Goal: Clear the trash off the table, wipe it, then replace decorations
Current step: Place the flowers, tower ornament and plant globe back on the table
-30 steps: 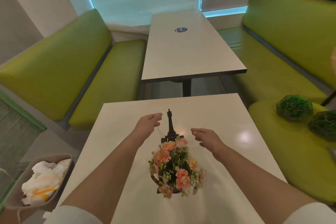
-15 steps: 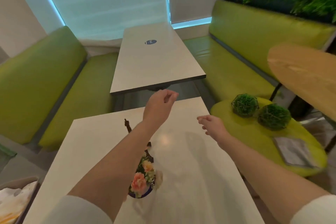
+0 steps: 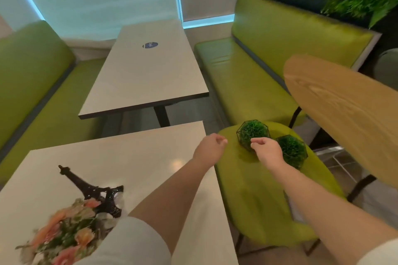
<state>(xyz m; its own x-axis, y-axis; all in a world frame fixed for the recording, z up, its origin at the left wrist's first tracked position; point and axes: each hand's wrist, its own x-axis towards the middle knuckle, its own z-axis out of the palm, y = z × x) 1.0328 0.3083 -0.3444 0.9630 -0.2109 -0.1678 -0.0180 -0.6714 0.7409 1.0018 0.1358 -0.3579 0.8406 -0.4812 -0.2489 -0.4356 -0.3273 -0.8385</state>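
flower bouquet (image 3: 71, 234): blurred, part behind sleeve | nearer grass ball (image 3: 294, 150): part behind right hand (image 3: 268, 150)

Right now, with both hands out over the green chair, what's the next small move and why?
Probably lower the right hand onto the nearer grass ball and grip it. The tower and flowers are already on the table, while both grass balls sit on the chair, and neither hand holds anything.

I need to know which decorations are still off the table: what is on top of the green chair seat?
Two green moss balls in black wire frames, the farther and the nearer, sit on the green chair seat. The right hand covers part of both.
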